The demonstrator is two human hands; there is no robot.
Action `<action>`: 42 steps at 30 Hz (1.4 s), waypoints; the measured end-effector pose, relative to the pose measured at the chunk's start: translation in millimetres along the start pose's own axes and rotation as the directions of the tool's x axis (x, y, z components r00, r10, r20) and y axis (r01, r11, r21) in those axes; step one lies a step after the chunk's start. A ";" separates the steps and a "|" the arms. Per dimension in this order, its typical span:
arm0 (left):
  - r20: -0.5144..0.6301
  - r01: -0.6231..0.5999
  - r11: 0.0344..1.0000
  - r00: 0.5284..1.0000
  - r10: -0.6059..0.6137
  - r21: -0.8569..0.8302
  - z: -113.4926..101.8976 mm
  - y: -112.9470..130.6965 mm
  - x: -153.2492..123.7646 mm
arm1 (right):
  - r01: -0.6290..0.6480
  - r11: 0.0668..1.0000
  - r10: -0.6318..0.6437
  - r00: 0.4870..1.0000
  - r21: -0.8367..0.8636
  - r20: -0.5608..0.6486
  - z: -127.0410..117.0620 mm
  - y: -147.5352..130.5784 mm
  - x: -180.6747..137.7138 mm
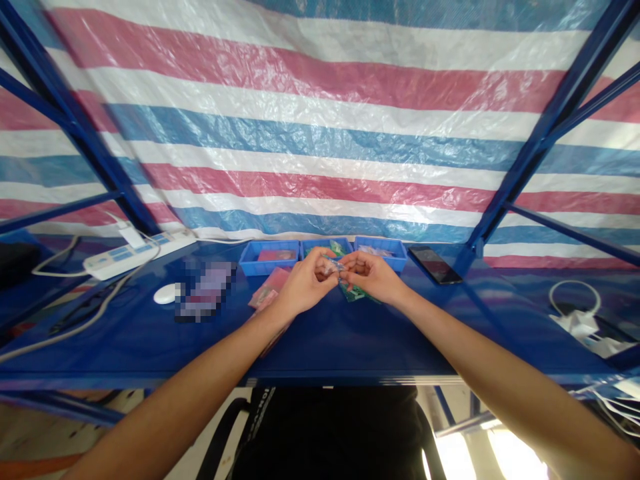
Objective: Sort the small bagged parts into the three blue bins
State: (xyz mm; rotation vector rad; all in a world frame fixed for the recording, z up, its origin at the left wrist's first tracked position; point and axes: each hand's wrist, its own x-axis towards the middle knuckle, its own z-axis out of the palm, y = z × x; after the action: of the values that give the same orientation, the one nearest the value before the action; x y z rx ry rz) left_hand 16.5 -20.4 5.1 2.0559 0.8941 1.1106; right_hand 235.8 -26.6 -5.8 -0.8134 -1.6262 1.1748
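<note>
My left hand (304,283) and my right hand (374,275) meet above the middle of the blue table. Fingertips of both are pinched on a small shiny clear plastic packet (331,267); its contents are too small to make out. Beneath my right hand lies a green packet (354,294), partly covered by it. Pink packets (266,291) rest on the table beside my left hand, and my left forearm hides some of them. Just behind the hands stand three small blue bins: the left bin (260,269) holds pink packets, the middle bin (305,245) green ones, the right bin (401,261) clear ones.
A black phone (435,265) lies right of the bins. Left on the table (345,353) are a blurred-out device (207,291), a round white object (167,294) and a white power strip (135,255) with cables. A white charger (580,323) sits far right. Striped sheeting hangs behind.
</note>
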 end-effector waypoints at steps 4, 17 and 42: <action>-0.009 -0.033 0.999 0.999 0.033 -0.009 -1.9 4.0 0.0 | 0.000 1.000 0.000 1.000 -0.006 0.012 -1.8 0.2 -0.4; -0.047 -0.042 0.987 0.998 0.035 -0.158 1.1 -3.0 4.2 | 0.032 0.996 -0.025 0.996 0.082 -0.085 -6.3 -2.2 4.9; 0.440 -0.365 0.818 0.885 0.155 0.444 1.0 3.8 -4.6 | 0.036 0.414 -0.439 0.883 -0.910 -0.165 -87.9 3.8 10.4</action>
State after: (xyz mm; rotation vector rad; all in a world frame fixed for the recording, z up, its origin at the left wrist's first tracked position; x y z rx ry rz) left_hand 16.5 -26.4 5.5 2.7956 0.7688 0.5749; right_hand 314.9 12.3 2.6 -1.2914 -1.8909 -0.2161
